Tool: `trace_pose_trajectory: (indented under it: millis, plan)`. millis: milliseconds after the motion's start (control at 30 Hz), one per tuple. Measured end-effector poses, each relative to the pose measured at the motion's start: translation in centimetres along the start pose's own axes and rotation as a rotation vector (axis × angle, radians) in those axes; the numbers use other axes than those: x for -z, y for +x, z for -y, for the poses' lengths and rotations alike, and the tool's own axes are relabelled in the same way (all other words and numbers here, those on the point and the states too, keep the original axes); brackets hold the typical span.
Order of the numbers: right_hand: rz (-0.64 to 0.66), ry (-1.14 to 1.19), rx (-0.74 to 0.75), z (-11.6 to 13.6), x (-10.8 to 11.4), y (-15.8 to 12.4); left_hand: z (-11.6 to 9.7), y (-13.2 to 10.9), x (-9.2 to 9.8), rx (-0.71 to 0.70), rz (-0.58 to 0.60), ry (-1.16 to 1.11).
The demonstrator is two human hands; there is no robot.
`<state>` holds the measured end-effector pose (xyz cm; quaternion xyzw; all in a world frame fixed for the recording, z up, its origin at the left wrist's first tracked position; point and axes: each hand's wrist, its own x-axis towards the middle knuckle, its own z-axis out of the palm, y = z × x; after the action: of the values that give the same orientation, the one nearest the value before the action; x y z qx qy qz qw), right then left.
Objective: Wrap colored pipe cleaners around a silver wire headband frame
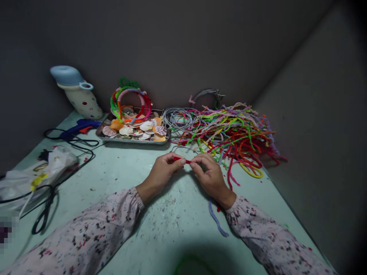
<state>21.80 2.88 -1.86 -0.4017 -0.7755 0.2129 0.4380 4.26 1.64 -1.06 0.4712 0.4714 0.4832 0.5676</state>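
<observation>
sleeves (86,229) come in at eight and four o'clock from the red piece (177,159); a lilac strip (217,219) lies at five on the table (172,214). left hand (164,168) and right hand (210,173) both pinch that red piece between thumb and fingers, above the tabletop. a white bag (63,157) sits at nine, a tray (137,142) of shells (126,131) at ten, grey wire (167,119) at twelve, tangled strips (235,124) at two. beyond the tray, at ten, stands a bottle (83,100).
</observation>
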Motion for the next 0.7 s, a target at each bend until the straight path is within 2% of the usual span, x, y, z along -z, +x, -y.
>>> trace_pose_trajectory:
  millis: [700]
  plan:
    - [0.006,0.009,-0.006,0.1,0.01,0.01,0.16,-0.1,0.04,-0.007,0.014,-0.013]
